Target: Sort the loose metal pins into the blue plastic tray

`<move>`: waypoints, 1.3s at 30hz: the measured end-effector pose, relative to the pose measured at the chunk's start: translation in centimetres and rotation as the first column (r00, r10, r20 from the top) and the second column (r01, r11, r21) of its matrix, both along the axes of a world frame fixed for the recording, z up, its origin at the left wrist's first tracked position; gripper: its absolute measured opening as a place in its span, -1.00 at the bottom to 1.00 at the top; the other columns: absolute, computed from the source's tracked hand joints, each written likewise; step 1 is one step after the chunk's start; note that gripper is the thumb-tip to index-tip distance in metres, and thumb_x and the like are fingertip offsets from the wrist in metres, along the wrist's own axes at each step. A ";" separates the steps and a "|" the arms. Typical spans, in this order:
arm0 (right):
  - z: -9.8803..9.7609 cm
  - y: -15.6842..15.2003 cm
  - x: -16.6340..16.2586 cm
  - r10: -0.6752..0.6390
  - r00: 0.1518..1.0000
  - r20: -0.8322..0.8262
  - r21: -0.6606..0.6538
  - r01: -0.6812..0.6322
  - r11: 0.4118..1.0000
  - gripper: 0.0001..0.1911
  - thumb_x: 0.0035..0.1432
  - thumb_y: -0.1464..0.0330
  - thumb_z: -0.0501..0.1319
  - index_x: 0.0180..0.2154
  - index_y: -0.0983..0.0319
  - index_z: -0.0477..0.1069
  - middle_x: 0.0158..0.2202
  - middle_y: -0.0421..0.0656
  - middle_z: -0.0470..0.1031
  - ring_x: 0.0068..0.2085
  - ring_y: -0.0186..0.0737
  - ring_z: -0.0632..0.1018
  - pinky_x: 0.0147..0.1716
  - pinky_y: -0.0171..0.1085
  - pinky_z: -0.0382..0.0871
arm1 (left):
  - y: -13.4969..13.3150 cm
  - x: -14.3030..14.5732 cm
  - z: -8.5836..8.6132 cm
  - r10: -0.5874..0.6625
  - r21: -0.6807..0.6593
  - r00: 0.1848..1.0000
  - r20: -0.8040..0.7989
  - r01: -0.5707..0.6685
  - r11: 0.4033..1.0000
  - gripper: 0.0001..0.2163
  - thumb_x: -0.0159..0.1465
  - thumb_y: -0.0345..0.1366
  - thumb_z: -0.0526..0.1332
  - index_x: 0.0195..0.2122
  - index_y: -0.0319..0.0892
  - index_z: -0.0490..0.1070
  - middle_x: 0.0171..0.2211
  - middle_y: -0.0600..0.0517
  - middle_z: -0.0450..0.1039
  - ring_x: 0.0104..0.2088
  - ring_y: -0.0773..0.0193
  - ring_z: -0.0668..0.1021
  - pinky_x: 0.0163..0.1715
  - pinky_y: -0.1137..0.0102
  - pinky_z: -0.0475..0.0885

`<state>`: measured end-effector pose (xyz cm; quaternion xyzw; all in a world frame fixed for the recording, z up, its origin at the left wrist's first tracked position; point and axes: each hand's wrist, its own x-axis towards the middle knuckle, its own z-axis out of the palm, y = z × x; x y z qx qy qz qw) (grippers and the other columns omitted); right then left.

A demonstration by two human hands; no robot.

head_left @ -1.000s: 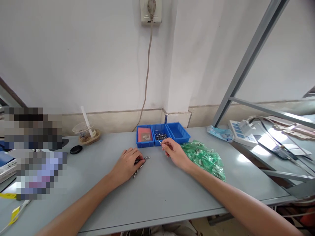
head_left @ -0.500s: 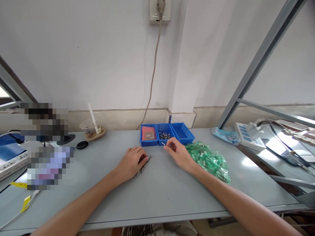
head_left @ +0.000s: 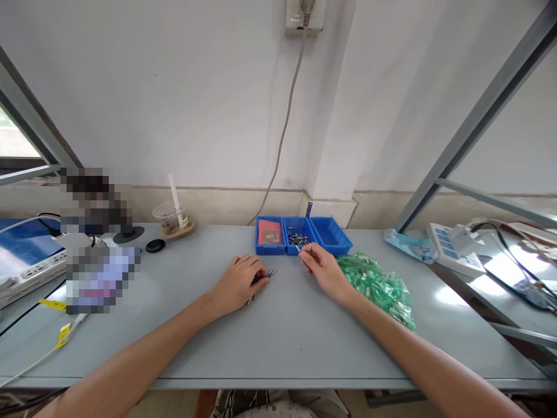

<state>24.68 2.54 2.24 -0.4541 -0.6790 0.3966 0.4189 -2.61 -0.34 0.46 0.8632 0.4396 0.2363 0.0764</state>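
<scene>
My left hand (head_left: 240, 281) rests palm down on the grey table (head_left: 278, 342), its fingers curled over a small pile of metal pins (head_left: 266, 274). My right hand (head_left: 322, 267) pinches one thin metal pin (head_left: 297, 248) between thumb and forefinger, just in front of a row of blue bins (head_left: 302, 235). The middle bin holds several more pins (head_left: 297, 237). The left bin holds a reddish packet (head_left: 270, 235).
A heap of green plastic bags (head_left: 378, 285) lies right of my right hand. A plastic cup with a straw (head_left: 173, 218) and a black disc (head_left: 155, 245) stand at the back left. A power strip (head_left: 455, 257) and cables lie on the right. A grey frame post (head_left: 474, 116) rises there.
The view has swung left and tilted up. My right hand still pinches the pin near the middle bin. My left hand stays on the pile of pins.
</scene>
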 end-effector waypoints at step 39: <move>0.8 -0.1 0.4 -0.057 0.980 -0.190 -0.095 0.040 0.995 -0.72 0.27 0.08 0.30 -0.18 0.16 0.47 -0.32 -0.22 0.47 -0.40 -0.27 0.41 -0.40 -0.26 0.35 | 0.2 0.1 0.6 -0.043 -0.018 0.999 0.017 0.043 0.999 -0.90 0.52 -0.23 0.19 -0.09 -0.04 0.49 -0.11 0.06 0.57 -0.08 0.12 0.55 -0.03 0.20 0.25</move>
